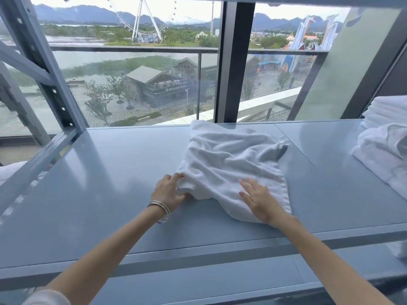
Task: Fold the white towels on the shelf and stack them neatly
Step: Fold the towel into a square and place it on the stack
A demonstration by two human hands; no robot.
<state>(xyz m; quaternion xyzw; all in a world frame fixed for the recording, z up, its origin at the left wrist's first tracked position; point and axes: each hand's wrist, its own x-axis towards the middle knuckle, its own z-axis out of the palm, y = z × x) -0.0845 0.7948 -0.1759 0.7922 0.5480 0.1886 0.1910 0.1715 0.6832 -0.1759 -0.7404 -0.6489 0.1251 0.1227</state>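
On a grey shelf, a soft, limp towel is pinched at its near-left corner by the left hand and pressed flat by the right hand, fingers spread.

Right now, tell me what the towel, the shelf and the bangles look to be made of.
Towel: white terry cloth, likely cotton; nubby pile, soft rumpled folds, matte.
Shelf: probably painted sheet metal; smooth grey-blue surface with a soft sheen, panel seams.
Bangles: thin silvery rings, probably metal; bright glints on the left wrist.
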